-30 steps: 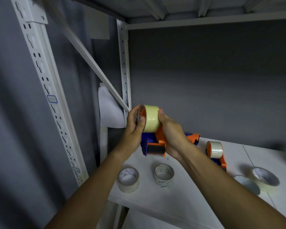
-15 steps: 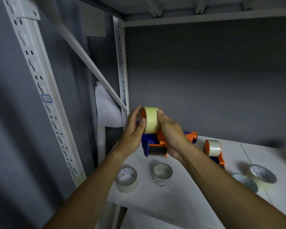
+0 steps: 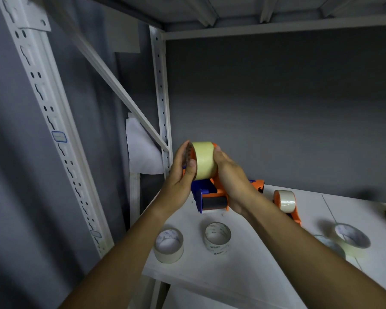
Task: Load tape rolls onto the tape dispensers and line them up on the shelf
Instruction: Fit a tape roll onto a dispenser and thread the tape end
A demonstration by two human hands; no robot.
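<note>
Both hands clasp one loaded dispenser, held in the air above the far left part of the shelf board (image 3: 243,273). Curled round the left face of the tape roll (image 3: 204,160), the left hand (image 3: 179,186) has its thumb on the roll's rim and its fingers across the side. The right hand (image 3: 230,177) wraps the tape dispenser (image 3: 210,197) from the right, thumb tip against the roll's right edge.

That roll is a broad, pale yellow cylinder with a smooth, slightly glossy band. Its dispenser is hard plastic, blue frame and orange body, with a dark roller at the near end.

On the matte white board, a second dispenser (image 3: 286,202) stands to the right, orange, carrying a whitish roll. Near the front edge lie two loose rolls flat on their sides: a cream ring (image 3: 169,246) at the left and a thinner printed ring (image 3: 217,238) beside it. Two more rolls (image 3: 350,239) lie at the right, partly behind the right forearm. A perforated white metal upright (image 3: 162,103) rises behind the hands.

Compared with a second ago, the grasp is unchanged and the dispenser has barely shifted; the left hand's thumb now sits a little lower on the roll, and more of the dispenser's orange side shows under the left hand.
</note>
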